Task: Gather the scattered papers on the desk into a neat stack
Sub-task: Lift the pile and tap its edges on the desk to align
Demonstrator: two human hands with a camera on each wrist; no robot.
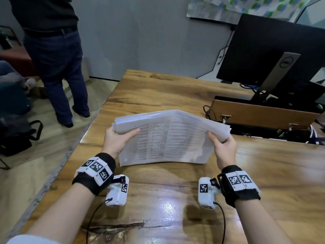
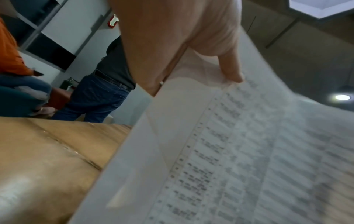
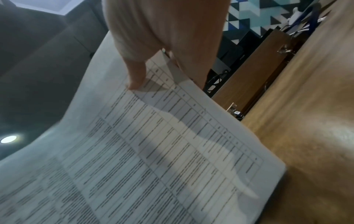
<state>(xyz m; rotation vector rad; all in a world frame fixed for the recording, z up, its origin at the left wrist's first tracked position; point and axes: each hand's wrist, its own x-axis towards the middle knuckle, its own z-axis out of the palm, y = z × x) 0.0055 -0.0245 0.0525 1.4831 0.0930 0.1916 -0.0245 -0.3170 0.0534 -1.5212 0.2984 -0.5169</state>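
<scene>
Head view: papers [image 1: 168, 138] gathered at frame centre, lower edge stood on bench [image 1: 158, 92]. Left hand [image 1: 118, 140] and right hand [image 1: 223, 147] each grasped one side edge, thumbs on printed face, probably to square edges by tapping.
</scene>
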